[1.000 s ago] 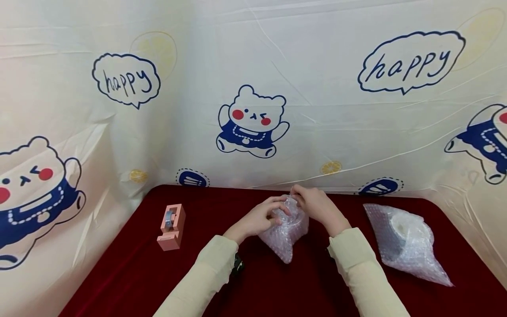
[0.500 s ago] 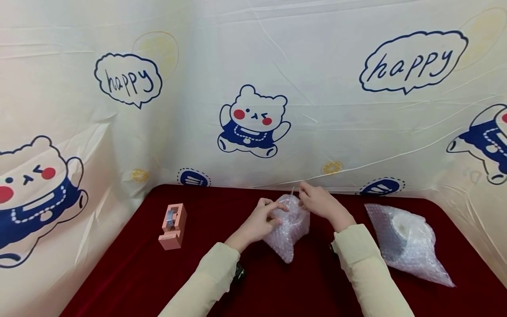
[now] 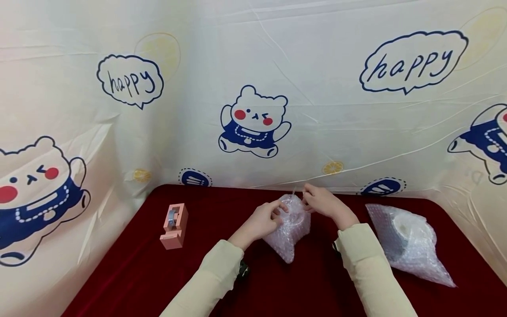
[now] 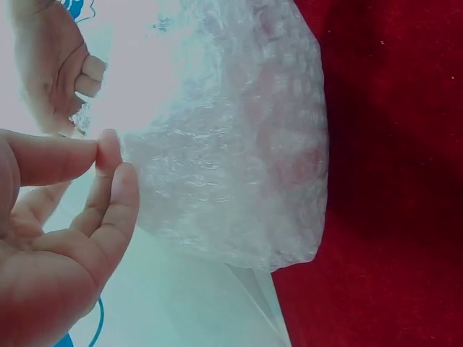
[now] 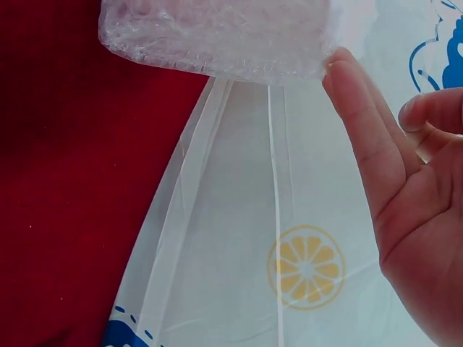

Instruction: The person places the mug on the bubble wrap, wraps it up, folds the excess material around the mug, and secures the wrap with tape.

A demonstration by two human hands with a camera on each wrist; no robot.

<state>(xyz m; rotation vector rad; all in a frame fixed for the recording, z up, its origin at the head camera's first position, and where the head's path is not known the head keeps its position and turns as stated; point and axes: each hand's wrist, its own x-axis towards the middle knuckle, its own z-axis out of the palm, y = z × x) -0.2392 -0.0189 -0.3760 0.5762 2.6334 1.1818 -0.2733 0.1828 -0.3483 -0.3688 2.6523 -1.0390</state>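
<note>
A bubble-wrapped package [image 3: 287, 233] sits on the red cloth, its gathered top between both hands. My left hand [image 3: 261, 220] has bent fingers on its upper left side. In the left wrist view, the thumb and fingertips of the left hand [image 4: 65, 217] close together at the wrap's edge. My right hand [image 3: 322, 202] is at the upper right side. The right wrist view shows fingers [image 5: 362, 123] stretched straight, their tips at the edge of the wrap and the thumb apart from them. A thin clear strip [image 3: 294, 190] sticks up beside the right fingertips.
A pink tape dispenser [image 3: 174, 226] with a blue roll stands at the left. At the right lies another bubble-wrap bundle [image 3: 412, 246] with a white, ring-shaped object inside. A white printed curtain [image 3: 190, 132] hangs behind the red-covered table [image 3: 130, 273].
My right hand has drawn off the wrap's top, moving slightly right, and the clear strip has come into sight. The left hand's fingers have bent more at the same side. The package stays put.
</note>
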